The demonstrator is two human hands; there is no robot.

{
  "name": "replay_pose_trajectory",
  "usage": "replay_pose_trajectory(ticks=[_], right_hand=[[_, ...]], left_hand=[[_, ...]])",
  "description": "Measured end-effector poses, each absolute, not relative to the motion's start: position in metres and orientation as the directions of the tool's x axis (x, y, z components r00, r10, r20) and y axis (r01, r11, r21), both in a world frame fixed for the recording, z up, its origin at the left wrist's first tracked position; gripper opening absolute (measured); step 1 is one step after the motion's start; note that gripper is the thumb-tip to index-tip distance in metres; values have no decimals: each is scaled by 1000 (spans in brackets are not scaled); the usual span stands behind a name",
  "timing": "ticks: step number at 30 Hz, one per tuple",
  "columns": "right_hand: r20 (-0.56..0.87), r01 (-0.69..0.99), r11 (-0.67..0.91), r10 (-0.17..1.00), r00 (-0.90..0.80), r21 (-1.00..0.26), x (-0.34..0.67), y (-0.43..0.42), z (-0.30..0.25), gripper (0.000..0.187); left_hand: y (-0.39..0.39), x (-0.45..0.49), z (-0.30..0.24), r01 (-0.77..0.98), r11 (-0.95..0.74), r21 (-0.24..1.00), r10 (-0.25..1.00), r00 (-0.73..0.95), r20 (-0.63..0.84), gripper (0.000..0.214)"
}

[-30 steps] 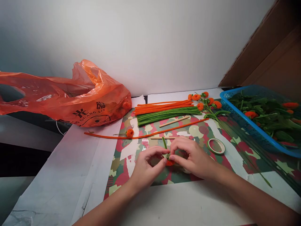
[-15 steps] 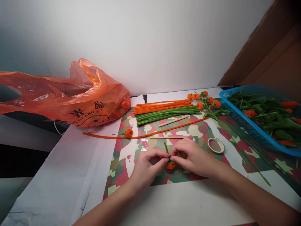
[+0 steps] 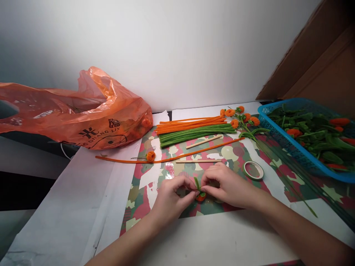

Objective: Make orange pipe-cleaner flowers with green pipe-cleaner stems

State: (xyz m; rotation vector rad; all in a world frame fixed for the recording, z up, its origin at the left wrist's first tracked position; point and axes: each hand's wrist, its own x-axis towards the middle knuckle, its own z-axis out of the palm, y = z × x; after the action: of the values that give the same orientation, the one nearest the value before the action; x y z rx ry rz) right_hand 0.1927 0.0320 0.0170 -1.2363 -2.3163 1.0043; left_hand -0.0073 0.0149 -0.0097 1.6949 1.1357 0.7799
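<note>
Left hand (image 3: 174, 195) and right hand (image 3: 226, 184) pinch a rounded orange flower (image 3: 200, 197) by its fuzzy green strip (image 3: 196, 182).

The left hand (image 3: 169, 195) and the right hand (image 3: 226, 184) are bare, with slim fingers and smooth, rounded knuckles. Both wrists are narrow and bare too. The left forearm (image 3: 127, 236) is slender and uncovered as far as the lower edge of the view; the right forearm (image 3: 294, 223), equally bare, broadens gently toward the elbow end. Fingernails are too small to make out clearly.
</note>
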Motion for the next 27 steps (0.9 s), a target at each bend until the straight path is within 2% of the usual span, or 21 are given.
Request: replay_pose_trajectory(ticks=[2,4,6,8,9,11,13,14,16,20,27], right_hand=[[-11,602,415,817,-576,-682,192,32,17,12],[95,618,464,841,-533,-634,191,32,18,9],[254,629,468,879,-402,-622,190,31,22,7],[309,622,398,917,-251,-675,188,29,26,13],[256,604,338,941,-220,-722,188,27,28,23],[12,550,152,968,-249,-821,186,24,29,39],[-254,499,-62,910,-326,-864,183,22,26,46],[-335,479,-144,879,-340,-866,181,21,24,46],[-386,457,-222,870,-306,-861,176,21,19,38],[-351,444,-236,916,-195,-864,168,21,15,16],[-230,440,-115,948,-217,-890,166,17,17,12]], left_hand=[[14,-7,-10,353,-214,911,924,375,72,12],[14,-6,-9,402,-349,846,911,358,205,16],[13,-6,-7,476,-533,700,844,352,404,19],[14,-7,-5,533,-685,496,719,387,577,21],[14,-7,-4,553,-733,396,655,418,629,21],[14,-7,-1,585,-778,230,565,489,664,23],[14,-5,1,611,-785,103,514,550,659,25],[13,-4,1,618,-784,57,499,574,649,26],[12,-1,2,622,-783,-1,480,605,635,28],[8,2,-1,624,-781,-35,470,624,624,29],[6,6,-2,643,-764,-52,483,623,616,30]])
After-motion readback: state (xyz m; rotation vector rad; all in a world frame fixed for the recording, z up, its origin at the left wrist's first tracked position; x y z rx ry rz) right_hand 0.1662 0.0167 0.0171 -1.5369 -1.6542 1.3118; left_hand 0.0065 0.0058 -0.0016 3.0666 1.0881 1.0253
